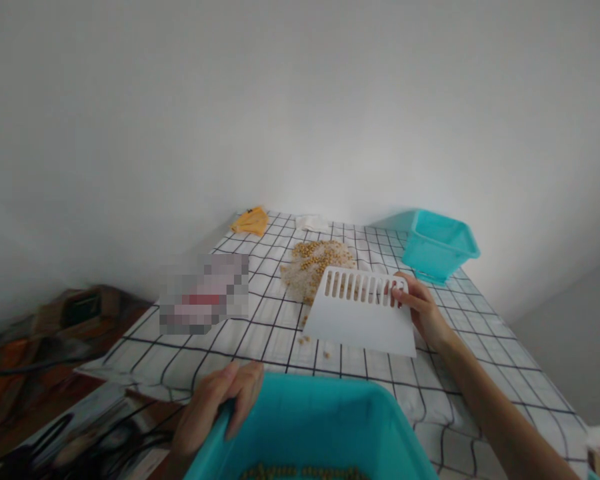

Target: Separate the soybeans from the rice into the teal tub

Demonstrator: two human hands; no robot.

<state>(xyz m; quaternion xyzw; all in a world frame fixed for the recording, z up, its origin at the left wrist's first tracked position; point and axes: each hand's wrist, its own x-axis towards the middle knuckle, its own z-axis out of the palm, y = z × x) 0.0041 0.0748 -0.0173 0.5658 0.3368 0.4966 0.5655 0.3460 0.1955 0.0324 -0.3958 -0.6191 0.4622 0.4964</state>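
Note:
My left hand (226,399) grips the left rim of a turquoise plastic bin (325,407) at the table's front edge. Yellow soybeans (305,472) lie in the bottom of that bin. With my right hand (419,308) I hold a white slotted scraper (360,327) by its upper right corner, fingers through the slots. Its solid lower edge slants towards the bin. Just behind the scraper is a pile of soybeans mixed with pale rice-like grains (315,263), partly hidden by it. A few loose soybeans (304,340) lie between the pile and the bin.
A second turquoise bin (440,243) stands at the back right of the checked tablecloth (265,333). An orange cloth (251,221) and a white cloth (311,223) lie near the wall. A blurred-out packet (205,293) is at the left. Cables and boxes fill the lower left.

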